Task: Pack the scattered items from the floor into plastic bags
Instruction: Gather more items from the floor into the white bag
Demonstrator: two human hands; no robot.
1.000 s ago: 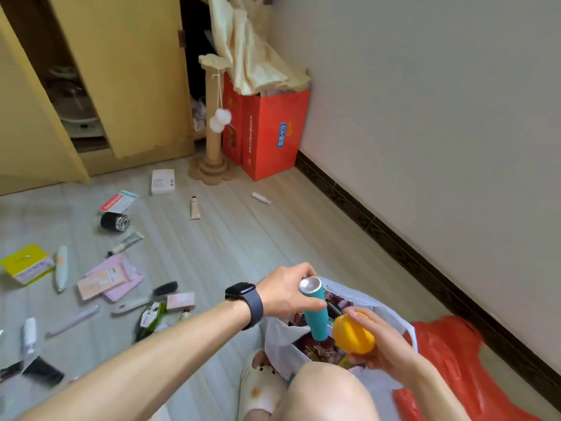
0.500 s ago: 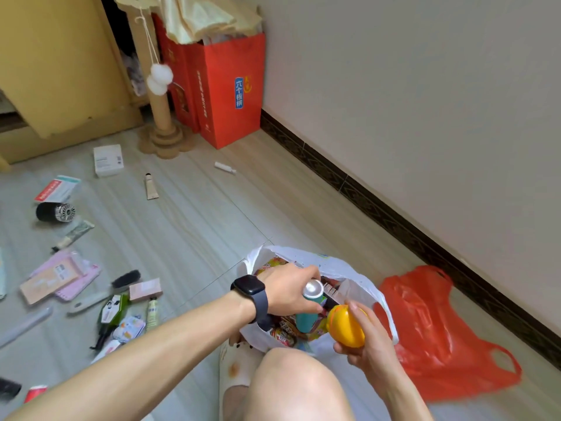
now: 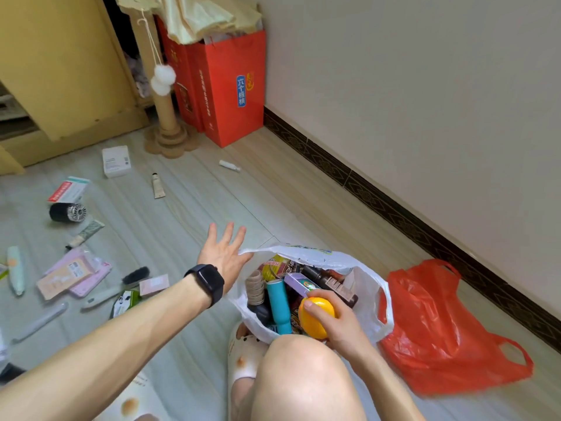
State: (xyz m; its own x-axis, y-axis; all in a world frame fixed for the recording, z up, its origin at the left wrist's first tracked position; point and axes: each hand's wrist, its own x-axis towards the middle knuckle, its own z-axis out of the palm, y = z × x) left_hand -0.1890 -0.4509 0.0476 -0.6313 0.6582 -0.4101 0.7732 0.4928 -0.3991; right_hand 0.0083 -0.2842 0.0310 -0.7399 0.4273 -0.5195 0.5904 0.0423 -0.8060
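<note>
On a pale plank floor beside a wall, a person crouches over a white plastic bag (image 3: 365, 287) whose mouth gapes wide. Inside it are a teal bottle (image 3: 277, 302), a purple box (image 3: 299, 284), a dark brown bottle (image 3: 332, 285) and printed packets; their lettering is too small to read. The teal bottle stands on end, its long axis nearly upright and leaning slightly toward the bag's near rim. The right hand (image 3: 341, 325) has its grip clamped on a yellow oval case (image 3: 315, 312) above the bag's near edge, the case's long axis slanting from upper left to lower right. The left hand (image 3: 224, 253), a black smartwatch (image 3: 208, 282) on its wrist, hovers at the bag's left rim with its grip apart, fingers spread and holding nothing. Just right of the white bag lies a crumpled red plastic bag (image 3: 440, 329); its contents cannot be seen. Against the wall a red paper bag (image 3: 224, 113) holds cream cloth (image 3: 209, 19) and bears a blue label with white Chinese characters. Boxes, tubes and a brush (image 3: 135, 275) lie scattered to the left.
</note>
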